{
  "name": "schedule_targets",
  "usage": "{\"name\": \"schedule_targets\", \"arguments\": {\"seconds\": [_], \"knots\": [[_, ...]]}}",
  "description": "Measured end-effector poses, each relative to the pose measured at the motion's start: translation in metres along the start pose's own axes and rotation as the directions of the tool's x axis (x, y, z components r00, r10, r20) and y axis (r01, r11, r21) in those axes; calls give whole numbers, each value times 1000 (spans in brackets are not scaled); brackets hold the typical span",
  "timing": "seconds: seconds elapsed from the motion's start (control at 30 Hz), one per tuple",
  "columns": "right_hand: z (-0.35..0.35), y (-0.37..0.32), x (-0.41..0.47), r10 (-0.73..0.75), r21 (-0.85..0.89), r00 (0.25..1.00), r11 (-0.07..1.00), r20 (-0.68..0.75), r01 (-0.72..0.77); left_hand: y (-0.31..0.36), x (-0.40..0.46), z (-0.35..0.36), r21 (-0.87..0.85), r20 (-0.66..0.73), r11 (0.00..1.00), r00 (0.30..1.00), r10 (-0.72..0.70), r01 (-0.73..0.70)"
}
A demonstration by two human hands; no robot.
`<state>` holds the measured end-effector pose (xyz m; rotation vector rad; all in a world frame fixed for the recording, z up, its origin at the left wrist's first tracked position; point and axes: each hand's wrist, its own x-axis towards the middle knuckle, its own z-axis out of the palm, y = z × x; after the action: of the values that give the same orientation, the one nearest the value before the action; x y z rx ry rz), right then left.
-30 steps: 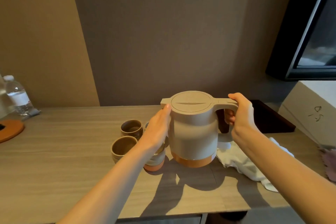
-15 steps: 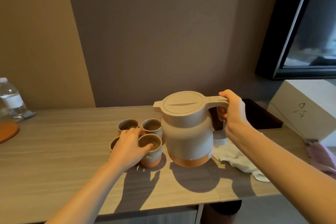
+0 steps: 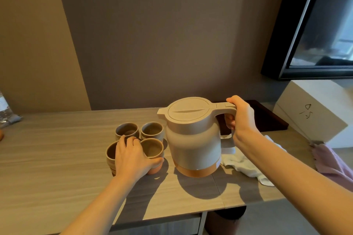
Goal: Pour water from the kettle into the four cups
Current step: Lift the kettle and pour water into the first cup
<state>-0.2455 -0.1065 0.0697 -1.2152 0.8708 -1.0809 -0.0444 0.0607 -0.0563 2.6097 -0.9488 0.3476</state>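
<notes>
Grey-brown wall behind; wood-grain desk [image 3: 57, 158] in front, lit from the side with hard shadows. Beige kettle [image 3: 193, 139] with orange base upright on desk, lid closed, spout toward the cups. Right hand [image 3: 239, 120] wrapped around kettle handle, fingers curled through the loop, thumb on top. Four cups in a tight two-by-two cluster just left of kettle: far-left cup [image 3: 127, 129], far-right cup [image 3: 152, 129], near-left cup [image 3: 111, 153], near-right cup [image 3: 152, 149]. Left hand [image 3: 131, 155] laid over the near pair, thumb curled round the side of near-right cup, fingertips at the rim of far-left cup. Contents of cups: cannot tell. White cloth [image 3: 246, 166] crumpled on desk right of kettle, partly under right forearm. Dark tray [image 3: 271, 118] behind kettle handle. White box [image 3: 313, 112] at far right, pink cloth [image 3: 336, 162] below it. Water bottle [image 3: 4, 110] at far left edge. Black-framed screen [image 3: 315, 25] on wall, upper right.
</notes>
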Motion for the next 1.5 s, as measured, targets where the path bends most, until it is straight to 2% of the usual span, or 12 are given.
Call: {"name": "schedule_targets", "arguments": {"seconds": [0.2,0.33,0.5,0.6,0.67,0.73,0.9,1.23,1.5], "knots": [[-2,0,1,11,-13,1000,1000,-6,-11,7,-2,2,-70,-27,997,999,17,-19],[-2,-3,1,-4,-19,1000,1000,-3,4,10,1,-8,-282,-1,958,998,-60,58],[-3,-8,2,-14,-26,1000,1000,3,14,7,9,-26,-540,79,833,992,-95,122],[-3,-11,2,-16,-31,1000,999,22,16,4,14,-36,-711,136,685,987,-88,159],[-2,-11,2,-19,-36,999,999,29,20,3,16,-42,-779,144,606,986,-79,162],[-1,-11,2,-23,-44,999,999,31,25,4,17,-46,-799,141,580,988,-70,155],[1,-7,1,-18,-68,999,997,48,21,6,16,-50,-783,122,610,992,-40,121],[3,-3,-1,-17,-141,996,990,92,30,4,15,-58,-708,37,705,994,102,-46],[2,-3,0,-39,-191,991,980,125,63,5,14,-59,-675,47,734,989,138,-71]]}}
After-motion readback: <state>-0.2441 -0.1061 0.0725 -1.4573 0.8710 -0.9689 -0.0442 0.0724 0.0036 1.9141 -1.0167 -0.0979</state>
